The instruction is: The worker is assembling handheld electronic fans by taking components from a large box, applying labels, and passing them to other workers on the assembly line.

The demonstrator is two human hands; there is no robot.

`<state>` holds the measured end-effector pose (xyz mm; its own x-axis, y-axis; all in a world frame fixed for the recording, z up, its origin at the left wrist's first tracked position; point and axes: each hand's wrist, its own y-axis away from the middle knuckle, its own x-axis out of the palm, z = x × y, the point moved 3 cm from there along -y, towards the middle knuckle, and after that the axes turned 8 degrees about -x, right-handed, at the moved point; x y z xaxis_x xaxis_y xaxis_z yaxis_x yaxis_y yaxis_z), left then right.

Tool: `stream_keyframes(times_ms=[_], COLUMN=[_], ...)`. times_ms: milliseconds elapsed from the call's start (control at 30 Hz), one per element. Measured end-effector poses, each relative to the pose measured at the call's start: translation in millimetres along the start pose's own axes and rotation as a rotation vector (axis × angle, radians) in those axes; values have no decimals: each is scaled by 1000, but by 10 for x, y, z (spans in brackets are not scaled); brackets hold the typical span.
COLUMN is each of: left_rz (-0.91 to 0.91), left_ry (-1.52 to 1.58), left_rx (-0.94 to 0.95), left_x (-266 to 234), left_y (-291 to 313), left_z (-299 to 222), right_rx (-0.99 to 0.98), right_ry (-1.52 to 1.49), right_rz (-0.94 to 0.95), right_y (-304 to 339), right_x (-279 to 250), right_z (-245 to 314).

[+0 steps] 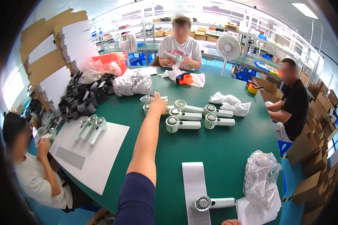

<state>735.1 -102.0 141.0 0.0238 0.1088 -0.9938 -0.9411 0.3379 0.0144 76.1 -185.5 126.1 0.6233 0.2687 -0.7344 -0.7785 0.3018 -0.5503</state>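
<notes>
My left hand (157, 104) reaches far across the green table, its fingers over the handle of a pale green handheld fan (145, 99). The hand covers the middle of that fan. Beside it lie several more handheld fans in rows, among them one (172, 123) at the near end and another (210, 120) further right. Only a few fingertips of my right hand (232, 222) show at the bottom edge; whether they hold anything is hidden. Just above them, one handheld fan (203, 203) rests across a white paper strip (194, 176).
Clear plastic bags (261, 174) lie at the right; a white cloth (231, 104) lies beyond the fans. Black parts (84, 95) are heaped at the left, near a white sheet (112, 150) bearing several fans. Three people sit around the table (229, 150); two hold fans.
</notes>
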Motion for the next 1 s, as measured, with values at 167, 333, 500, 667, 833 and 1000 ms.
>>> stream_keyframes(times_ms=[167, 333, 500, 667, 833, 1000], left_rz=[57, -320, -646, -941, -591, -287], left_ry=[90, 532, 959, 1329, 1237, 1515], left_rx=[0, 250, 144, -750, -1640, -1934], left_x=[-277, -219, -130, 1476, 3843, 4442], left_y=[393, 1467, 3956, 6853, 9569, 10088], left_z=[142, 362, 1240, 2256, 1831, 987], right_rx=[-38, -65, -66, -68, -185, -209], right_ry=[-12, -36, -101, -115, -76, 60], right_rz=[8, -15, 8, -65, 33, 66], right_y=[125, 220, 183, 222, 405, 455], right_x=[-67, 40, 196, 115, 217, 179], right_z=[-32, -234, -309, -409, -507, -742])
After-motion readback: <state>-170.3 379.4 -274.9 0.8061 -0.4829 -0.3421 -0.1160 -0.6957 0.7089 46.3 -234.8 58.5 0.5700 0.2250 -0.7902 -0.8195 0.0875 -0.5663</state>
